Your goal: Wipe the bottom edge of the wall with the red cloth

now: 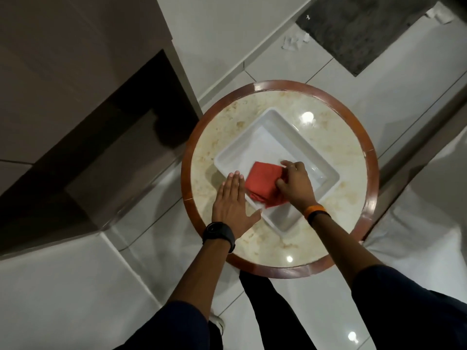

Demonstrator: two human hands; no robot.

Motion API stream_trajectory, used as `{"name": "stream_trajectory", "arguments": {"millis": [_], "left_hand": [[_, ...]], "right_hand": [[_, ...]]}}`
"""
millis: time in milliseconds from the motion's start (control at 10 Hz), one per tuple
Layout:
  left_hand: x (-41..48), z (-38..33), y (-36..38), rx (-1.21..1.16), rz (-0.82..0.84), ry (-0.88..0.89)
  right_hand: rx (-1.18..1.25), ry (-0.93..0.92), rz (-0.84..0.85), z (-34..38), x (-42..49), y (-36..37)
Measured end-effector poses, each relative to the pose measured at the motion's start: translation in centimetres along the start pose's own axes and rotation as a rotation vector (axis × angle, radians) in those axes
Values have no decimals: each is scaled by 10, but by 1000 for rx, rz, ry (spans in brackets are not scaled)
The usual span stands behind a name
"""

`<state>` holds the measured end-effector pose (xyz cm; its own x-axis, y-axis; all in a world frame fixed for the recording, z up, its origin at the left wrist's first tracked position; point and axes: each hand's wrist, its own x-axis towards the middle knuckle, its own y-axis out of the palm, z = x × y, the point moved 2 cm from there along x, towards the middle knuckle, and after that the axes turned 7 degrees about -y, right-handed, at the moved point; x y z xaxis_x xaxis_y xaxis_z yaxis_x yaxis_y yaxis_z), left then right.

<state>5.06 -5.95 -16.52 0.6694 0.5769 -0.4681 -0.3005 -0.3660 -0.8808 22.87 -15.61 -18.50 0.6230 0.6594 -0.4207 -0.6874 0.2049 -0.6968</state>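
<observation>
Red cloth (262, 181) — folded into a rough square pad, several layers showing at its near edge; matte orange-red fabric, no print seen; lies inside a shallow white rectangular tray (275, 137), toward the tray's near-left corner, w/ the lower corner lapping over the tray's near rim; right side of the cloth is bunched & lifted a bit where the right hand (295, 184) closes on it, fingers (286, 163) curled over the top edge, thumb at the near side; rest of it lies flat — left edge straight, just beside the left hand's fingertips, contact can't be told.
</observation>
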Motion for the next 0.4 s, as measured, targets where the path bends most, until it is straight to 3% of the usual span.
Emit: {"name": "stream_trajectory", "arguments": {"millis": [100, 200, 300, 400], "left_hand": [[-8, 18, -41, 16, -82, -4], [-20, 41, -92, 26, -221, -30], [-47, 92, -219, -72, -618, -162], [-90, 136, -315, -157, -986, -221]], "right_hand": [[-262, -191, -114, 52, -14, -15], [-354, -433, -210, 113, -21, -36], [-297, -801, -376, 249, -22, -93], [-279, -1037, -514, 348, -46, -144]]}}
